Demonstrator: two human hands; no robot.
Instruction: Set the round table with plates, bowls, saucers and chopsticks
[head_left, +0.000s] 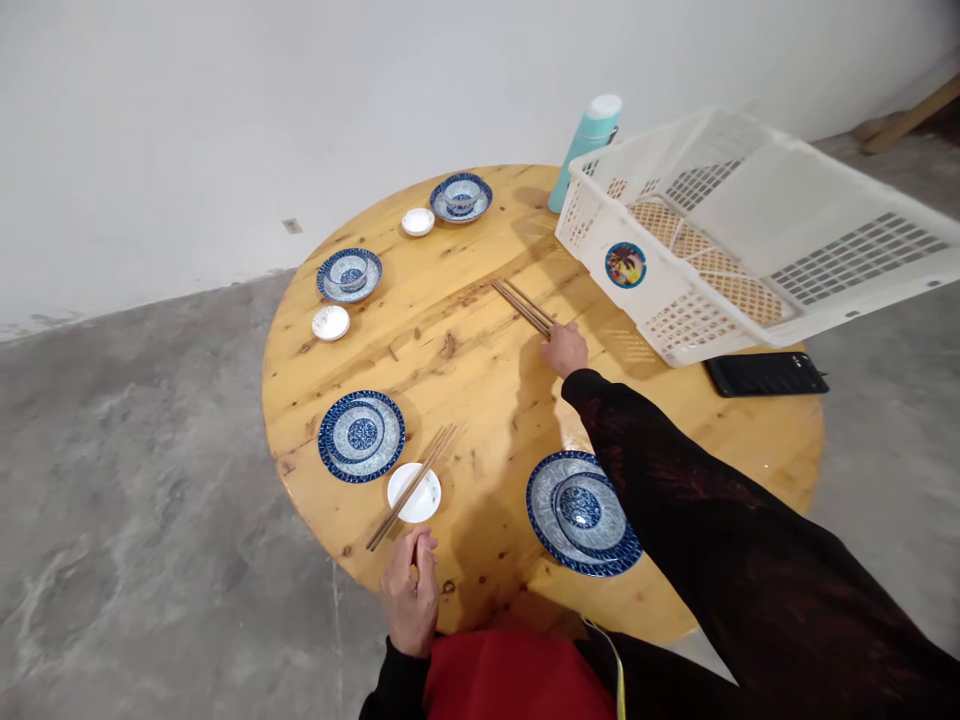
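My right hand (566, 350) reaches across the round table and is closed on the near ends of several wooden chopsticks (523, 306), which lie on or just above the wood. Near the table's front edge, my left hand (411, 595) is loosely curled, with nothing visible in it. Just beyond it, a pair of chopsticks (397, 507) rests across a small white dish (426, 498). Left of that dish is a blue-patterned plate with a bowl on it (362, 436). Another blue-patterned plate and bowl (581, 510) lies partly under my right sleeve.
A white plastic basket (675, 310) stands at the right, with a turquoise bottle (581, 150) behind it and a black phone (765, 374) beside it. Farther back are plates with bowls (349, 275) (460, 198) and small white dishes (331, 322) (418, 222) on the wooden table (465, 390).
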